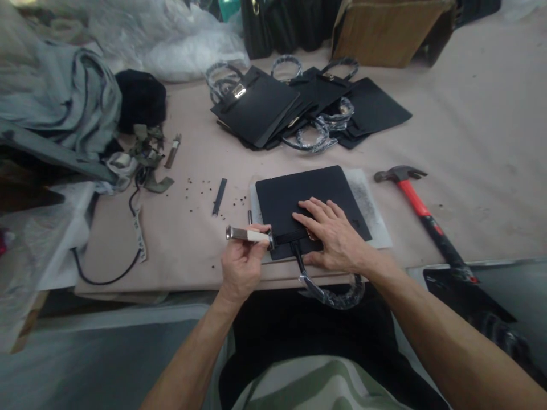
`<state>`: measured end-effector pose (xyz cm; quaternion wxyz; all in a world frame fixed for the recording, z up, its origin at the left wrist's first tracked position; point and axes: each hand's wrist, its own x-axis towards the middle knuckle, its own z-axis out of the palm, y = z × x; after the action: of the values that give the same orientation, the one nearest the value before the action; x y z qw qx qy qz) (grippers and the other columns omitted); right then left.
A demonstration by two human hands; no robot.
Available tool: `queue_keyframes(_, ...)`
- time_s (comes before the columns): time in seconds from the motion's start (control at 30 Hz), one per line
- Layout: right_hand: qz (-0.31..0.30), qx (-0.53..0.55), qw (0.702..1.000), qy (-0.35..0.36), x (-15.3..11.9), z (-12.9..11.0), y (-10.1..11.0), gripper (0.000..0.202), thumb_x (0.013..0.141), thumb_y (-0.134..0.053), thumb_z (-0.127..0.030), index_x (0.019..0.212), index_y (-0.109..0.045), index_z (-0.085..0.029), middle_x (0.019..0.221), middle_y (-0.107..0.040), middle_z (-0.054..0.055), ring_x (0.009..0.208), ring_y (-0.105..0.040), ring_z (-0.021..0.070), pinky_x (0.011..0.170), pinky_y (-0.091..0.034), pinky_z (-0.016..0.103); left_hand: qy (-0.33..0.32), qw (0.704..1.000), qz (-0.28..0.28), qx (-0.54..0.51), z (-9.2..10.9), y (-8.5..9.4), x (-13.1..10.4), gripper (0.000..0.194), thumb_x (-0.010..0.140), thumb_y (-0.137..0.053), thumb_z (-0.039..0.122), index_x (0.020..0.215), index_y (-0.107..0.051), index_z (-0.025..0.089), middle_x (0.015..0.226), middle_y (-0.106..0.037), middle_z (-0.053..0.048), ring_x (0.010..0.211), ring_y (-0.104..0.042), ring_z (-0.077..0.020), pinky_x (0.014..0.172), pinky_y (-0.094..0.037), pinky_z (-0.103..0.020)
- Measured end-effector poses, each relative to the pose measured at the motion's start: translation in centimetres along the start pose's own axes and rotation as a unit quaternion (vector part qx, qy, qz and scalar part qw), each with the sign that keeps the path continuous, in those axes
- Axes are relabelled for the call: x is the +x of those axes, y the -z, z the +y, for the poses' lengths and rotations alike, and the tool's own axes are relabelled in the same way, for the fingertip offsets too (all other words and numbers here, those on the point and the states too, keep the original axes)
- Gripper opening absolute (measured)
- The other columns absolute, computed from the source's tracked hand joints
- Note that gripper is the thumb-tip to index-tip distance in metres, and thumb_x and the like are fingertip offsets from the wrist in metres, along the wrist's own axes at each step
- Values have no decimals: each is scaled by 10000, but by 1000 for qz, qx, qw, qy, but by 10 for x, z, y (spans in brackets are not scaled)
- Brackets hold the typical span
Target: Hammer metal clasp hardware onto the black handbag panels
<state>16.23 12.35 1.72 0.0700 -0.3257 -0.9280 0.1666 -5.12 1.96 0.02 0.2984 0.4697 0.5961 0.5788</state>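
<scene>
1. Two bare hands work at the near edge of a table, both at a black panel.
2. Left hand: closed in a pinch, thumb and fingertips around a metal tool with a pale middle. One end of the tool points left, away from the panel; the other is at the panel's left edge, beside a dark strap. Whether that end touches the strap, I cannot tell.
3. Right hand: open and laid over the panel, fingers a little apart and pointing up and left, thumb lower down near the base of a handle. It partly covers a shiny fitting at the strap; how hard it presses cannot be told.
4. One pale sheet lies under the panel, showing along its right side. The handle, in clear wrap, hangs over the table's near edge.
5. Left of the panel are a short rod, a dark bar and scattered dark specks; farther off, a second metal tool lies beside tangled scraps.
6. Right of the sheet, well apart from both hands, lies a claw hammer with a red and black grip.
7. Several more black panels with wrapped handles lie overlapping beyond, in front of a cardboard box.
</scene>
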Motion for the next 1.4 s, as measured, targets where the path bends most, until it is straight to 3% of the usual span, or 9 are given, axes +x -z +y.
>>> queue_keyframes(0.2, 29, 36, 999, 11, 0, 5, -4, 851, 712, -803, -446, 1465, -507, -184, 1586, -394, 202, 1489, -289, 425, 1177, -196, 680, -27, 998, -32, 43, -9, -5, -4, 137, 924, -643, 307, 1008, -629, 199, 1163, -716, -115, 1119, -685, -244, 1039, -526, -415)
queue_keyframes(0.33, 127, 206, 970, -10, -10, 8, 2, 533, 833, -711, -433, 1318, -627, -228, 1452, -568, 138, 1404, -458, 346, 1166, -314, 614, -14, 997, -63, 51, -11, -2, 3, 127, 933, -630, 290, 1019, -619, 197, 1186, -712, -117, 1130, -689, -244, 1033, -534, -417)
queue_keyframes(0.47, 388, 286, 832, -276, -43, -3, -3, 237, 889, -661, -371, 1076, -715, -236, 1095, -727, 79, 1053, -681, 267, 1015, -514, 497, 27, 998, -59, 25, -11, -2, 4, 134, 945, -618, 304, 1018, -630, 192, 1163, -712, -109, 1092, -702, -236, 991, -553, -386)
queue_keyframes(0.57, 471, 328, 696, -431, -76, -17, -20, 190, 850, -701, -379, 971, -705, -233, 938, -728, 46, 857, -709, 239, 904, -579, 481, 41, 998, -45, -5, -9, -5, -2, 139, 942, -626, 309, 1022, -631, 195, 1142, -711, -99, 1077, -703, -229, 999, -542, -382)
queue_keyframes(0.7, 346, 565, 587, -464, -105, -32, -41, 203, 888, -597, -421, 943, -668, -239, 943, -748, 84, 878, -746, 289, 737, -637, 488, 45, 998, -47, -10, -7, -10, -14, 127, 936, -635, 311, 1003, -637, 203, 1144, -716, -95, 1094, -696, -231, 1014, -530, -381)
queue_keyframes(0.9, 103, 718, 576, -377, -103, -32, -41, 420, 968, -393, -479, 1101, -687, -210, 1198, -726, 151, 816, -750, 240, 508, -579, 342, 58, 998, -35, -8, -3, -12, -19, 159, 950, -628, 319, 1041, -647, 191, 1133, -715, -99, 1061, -706, -227, 978, -542, -361)
queue_keyframes(1.03, -4, 784, 542, -303, -90, -41, -45, 394, 864, -657, -533, 985, -701, -161, 1031, -758, 133, 690, -706, 169, 488, -526, 236, 83, 995, -33, -41, -3, -14, -25, 207, 946, -644, 362, 1033, -644, 175, 1099, -717, -95, 1011, -724, -215, 946, -563, -341)
queue_keyframes(1.17, 25, 799, 521, -299, -71, -62, -50, 401, 716, -858, -466, 919, -728, -146, 833, -751, 86, 699, -688, 153, 617, -558, 236, 81, 994, -38, -59, -5, -18, -35, 224, 942, -661, 376, 1014, -643, 164, 1087, -720, -96, 987, -732, -210, 888, -582, -314)
queue_keyframes(1.4, 90, 786, 506, -342, -53, -77, -57, 319, 600, -899, -375, 717, -718, -141, 606, -682, 28, 542, -599, 117, 564, -490, 235, 91, 993, -53, -60, 0, -14, -32, 221, 936, -681, 351, 1051, -660, 163, 1078, -730, -89, 989, -735, -203, 902, -579, -306)
